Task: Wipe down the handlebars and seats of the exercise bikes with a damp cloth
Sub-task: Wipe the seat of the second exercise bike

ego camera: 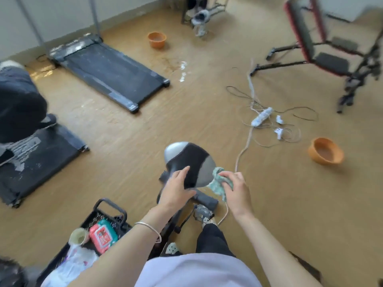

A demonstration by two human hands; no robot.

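A person is looking down at a black and grey exercise bike seat (189, 162) standing over a tan floor (145, 125). The left hand (176, 188) is lying flat on the seat's near left side, fingers (183, 171) released and spread. The right hand (236, 188) is clenching a bunched teal cloth (217, 183) — its fingers curling over the top — and pressing it against the seat's near right edge. Two orange basins (325, 151) are sitting well apart on the floor, with a white power strip (261, 117) between them.
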